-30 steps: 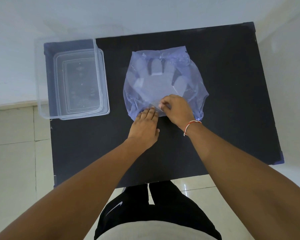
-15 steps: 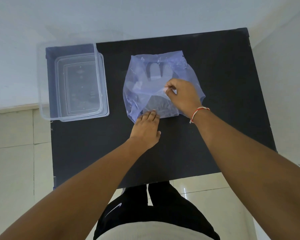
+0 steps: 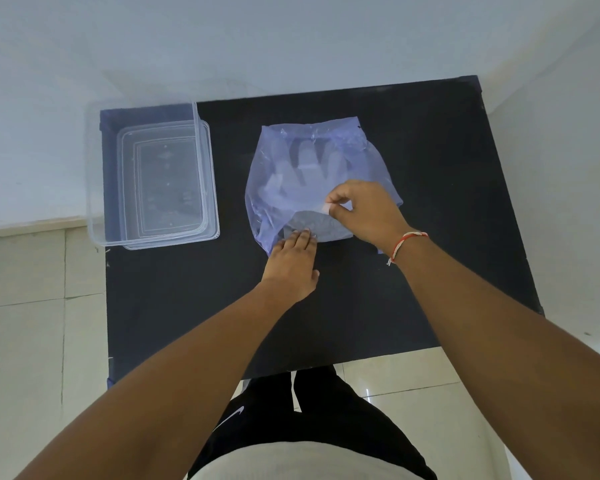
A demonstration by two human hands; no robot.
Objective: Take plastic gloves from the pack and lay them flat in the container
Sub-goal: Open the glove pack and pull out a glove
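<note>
A translucent blue pack (image 3: pixel 291 147) lies in the middle of the black table (image 3: pixel 430 168). Clear plastic gloves (image 3: pixel 305 168) show through it, fingers pointing away from me. My left hand (image 3: pixel 291 261) lies flat with its fingertips pressing the pack's near bottom edge onto the table. My right hand (image 3: pixel 361 209) pinches the pack's upper layer between thumb and forefinger and holds it lifted, so the mouth gapes open. The clear rectangular container (image 3: pixel 208 188) stands at the table's left end, with nothing visible in it.
The table's left end reaches a white wall and a ledge (image 3: pixel 32 226). Tiled floor (image 3: pixel 21 341) lies left of the table and below its near edge. A red-and-white thread band (image 3: pixel 406 240) is on my right wrist.
My right hand has moved from the pack's near edge up and away from me, lifting the top layer and opening the mouth. My left hand kept pressing the bottom edge.
</note>
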